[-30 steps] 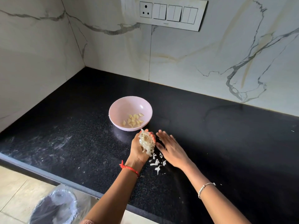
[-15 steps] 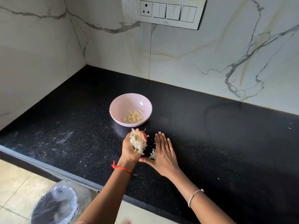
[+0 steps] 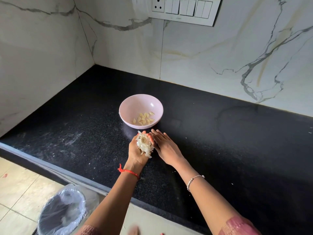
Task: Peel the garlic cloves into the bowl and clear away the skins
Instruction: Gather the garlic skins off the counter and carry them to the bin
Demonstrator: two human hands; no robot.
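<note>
Mid-frame, above black tabletop (image 3: 228, 150): left hand (image 3: 135, 152) cupped around wad of garlic skins (image 3: 144, 145); right hand (image 3: 166, 146) flat, fingers straight, against wad's right side. Just above: pink bowl (image 3: 135, 105) with peeled cloves (image 3: 144, 118).

No text, label, brand, number or sign can be read here. The switch plate (image 3: 183, 9) on the wall and the bowl (image 3: 133, 106) on the tabletop (image 3: 220, 141) show plain surfaces with no legible marking.
</note>
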